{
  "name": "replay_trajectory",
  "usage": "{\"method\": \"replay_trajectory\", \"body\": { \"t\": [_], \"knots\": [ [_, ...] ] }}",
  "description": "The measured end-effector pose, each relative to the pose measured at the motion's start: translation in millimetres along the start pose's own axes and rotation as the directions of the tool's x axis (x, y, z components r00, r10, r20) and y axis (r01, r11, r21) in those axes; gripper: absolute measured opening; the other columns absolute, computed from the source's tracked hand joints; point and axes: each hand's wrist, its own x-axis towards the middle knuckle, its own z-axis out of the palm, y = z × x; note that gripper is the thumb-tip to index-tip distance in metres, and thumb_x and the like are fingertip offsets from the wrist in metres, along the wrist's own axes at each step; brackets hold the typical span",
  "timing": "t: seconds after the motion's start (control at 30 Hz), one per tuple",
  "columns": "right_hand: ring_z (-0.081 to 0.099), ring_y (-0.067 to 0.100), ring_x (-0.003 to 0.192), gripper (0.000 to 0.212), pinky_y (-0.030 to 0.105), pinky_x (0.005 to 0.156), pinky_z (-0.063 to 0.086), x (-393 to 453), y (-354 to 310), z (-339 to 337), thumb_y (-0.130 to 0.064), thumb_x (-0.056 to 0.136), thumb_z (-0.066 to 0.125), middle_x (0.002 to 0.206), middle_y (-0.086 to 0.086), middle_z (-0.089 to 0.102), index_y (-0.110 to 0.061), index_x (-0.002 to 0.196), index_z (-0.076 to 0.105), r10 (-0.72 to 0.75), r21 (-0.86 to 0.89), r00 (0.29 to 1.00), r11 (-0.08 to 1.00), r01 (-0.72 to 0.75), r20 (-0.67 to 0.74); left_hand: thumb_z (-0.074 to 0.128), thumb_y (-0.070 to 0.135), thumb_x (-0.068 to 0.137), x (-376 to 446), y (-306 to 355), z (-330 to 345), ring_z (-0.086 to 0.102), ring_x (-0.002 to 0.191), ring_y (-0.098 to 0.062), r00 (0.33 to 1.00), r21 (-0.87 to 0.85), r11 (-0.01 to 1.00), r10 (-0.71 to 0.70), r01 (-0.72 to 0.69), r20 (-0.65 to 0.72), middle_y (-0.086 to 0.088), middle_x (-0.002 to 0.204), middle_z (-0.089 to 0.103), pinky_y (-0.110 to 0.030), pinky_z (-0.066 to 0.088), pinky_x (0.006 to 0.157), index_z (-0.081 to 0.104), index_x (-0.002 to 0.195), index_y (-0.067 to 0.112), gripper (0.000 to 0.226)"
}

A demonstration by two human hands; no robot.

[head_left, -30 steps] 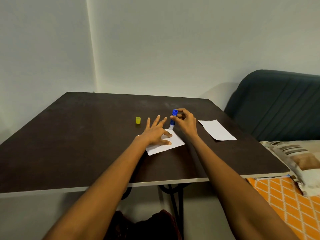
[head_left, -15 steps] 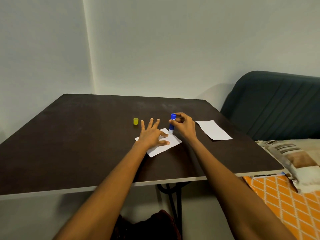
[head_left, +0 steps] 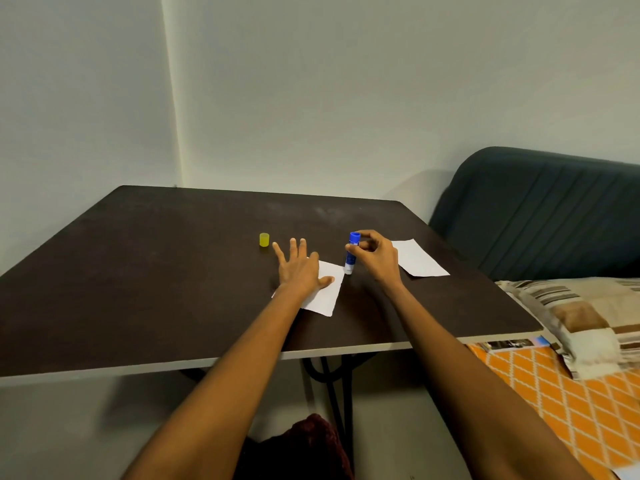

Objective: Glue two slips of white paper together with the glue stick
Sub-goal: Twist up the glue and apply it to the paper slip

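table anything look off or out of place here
Nothing stands out. The yellow cap stands off the glue stick, as gluing needs. The left hand pins one slip; the other slip lies flat.

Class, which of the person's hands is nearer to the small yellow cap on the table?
Left. The left hand lies flat just right of the yellow cap; the right hand is farther right, holding the glue stick.

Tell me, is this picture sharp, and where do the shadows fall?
Head view: the pillow at the right edge is smeared; the hands and glue stick read fairly clearly; soft light casts a faint shadow on the wall beside the sofa; the table edges bow, wide-angle.
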Motion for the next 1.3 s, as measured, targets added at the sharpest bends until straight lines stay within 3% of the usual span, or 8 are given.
{"method": "replay_trajectory", "body": {
  "t": [0.17, 0.27, 0.33, 0.4, 0.7, 0.83, 0.97, 1.3],
  "knots": [
    [0.062, 0.013, 0.089, 0.034, 0.021, 0.08, 0.046, 6, -4, -2, -0.019, 0.083, 0.069, 0.102, 0.014, 0.069, -0.008, 0.114, 0.059, -0.01, 0.057, 0.999, 0.998, 0.012, -0.039, 0.041, 0.041, 0.095, 6, 2, -16, 0.012, 0.145, -0.027, 0.99, -0.15, 0.983, 0.091, -0.107, -0.107, -0.01, 0.155, 0.021, -0.062, -0.003, 0.111, 0.05, 0.13, 0.019, 0.042],
    [0.062, 0.013, 0.09, 0.035, 0.019, 0.079, 0.046, 11, -4, -1, -0.018, 0.083, 0.069, 0.103, 0.015, 0.069, -0.008, 0.114, 0.058, -0.012, 0.07, 0.999, 0.997, 0.014, -0.03, 0.048, 0.03, 0.093, 19, -10, -32, -0.004, 0.146, -0.026, 0.94, -0.091, 0.95, 0.308, -0.298, 0.143, -0.007, 0.158, 0.009, -0.062, -0.013, 0.108, 0.054, 0.128, 0.025, 0.036],
    [0.062, 0.013, 0.089, 0.035, 0.02, 0.079, 0.046, 14, -4, 0, -0.017, 0.083, 0.069, 0.103, 0.015, 0.069, -0.007, 0.115, 0.058, -0.009, 0.074, 1.0, 0.997, 0.011, -0.027, 0.055, 0.03, 0.089, 26, -16, -36, -0.022, 0.143, -0.028, 0.874, -0.004, 0.935, 0.333, -0.355, 0.353, -0.008, 0.158, -0.011, -0.062, -0.017, 0.106, 0.046, 0.136, 0.028, 0.048],
    [0.062, 0.014, 0.09, 0.036, 0.022, 0.08, 0.046, 17, -4, 4, -0.017, 0.083, 0.069, 0.104, 0.016, 0.069, -0.006, 0.115, 0.058, -0.008, 0.073, 1.0, 0.997, 0.009, -0.019, 0.057, 0.038, 0.088, 32, -19, -32, -0.028, 0.14, -0.029, 0.852, 0.059, 0.93, 0.306, -0.364, 0.426, -0.008, 0.157, -0.018, -0.062, -0.018, 0.106, 0.038, 0.14, 0.03, 0.056],
    [0.065, 0.019, 0.09, 0.035, 0.023, 0.079, 0.049, 27, 3, 17, -0.017, 0.082, 0.069, 0.1, 0.015, 0.069, -0.005, 0.113, 0.058, -0.002, 0.052, 1.0, 0.999, 0.003, -0.03, 0.058, 0.067, 0.073, 37, -18, -7, -0.029, 0.14, -0.027, 0.953, -0.04, 0.969, 0.246, -0.243, 0.176, -0.01, 0.157, -0.016, -0.06, -0.022, 0.104, 0.049, 0.132, 0.034, 0.069],
    [0.062, 0.013, 0.087, 0.035, 0.024, 0.081, 0.049, 32, 3, 25, -0.016, 0.082, 0.07, 0.102, 0.016, 0.069, -0.005, 0.113, 0.059, -0.012, 0.034, 1.0, 0.999, 0.013, -0.029, 0.054, 0.07, 0.073, 34, -21, -4, -0.028, 0.14, -0.028, 0.954, -0.035, 0.971, 0.239, -0.236, 0.18, -0.01, 0.157, -0.016, -0.06, -0.022, 0.104, 0.045, 0.134, 0.036, 0.071],
    [0.066, 0.019, 0.092, 0.037, 0.026, 0.083, 0.05, 35, 3, 29, -0.017, 0.081, 0.07, 0.103, 0.017, 0.07, -0.004, 0.114, 0.059, -0.017, 0.01, 1.0, 1.0, 0.017, -0.01, 0.053, 0.072, 0.072, 34, -21, -5, -0.026, 0.141, -0.029, 0.956, -0.035, 0.976, 0.219, -0.217, 0.196, -0.01, 0.157, -0.014, -0.061, -0.022, 0.104, 0.044, 0.135, 0.037, 0.072],
    [0.063, 0.012, 0.082, 0.034, 0.022, 0.079, 0.049, 23, 1, 19, -0.019, 0.082, 0.07, 0.095, 0.013, 0.07, -0.007, 0.112, 0.06, -0.016, 0.004, 1.0, 1.0, 0.016, 0.014, 0.047, 0.074, 0.075, 25, -10, -4, -0.017, 0.144, -0.033, 0.991, 0.035, 0.995, 0.088, -0.092, 0.103, -0.014, 0.158, -0.007, -0.064, -0.018, 0.105, 0.052, 0.131, 0.033, 0.07]
  ]
}}
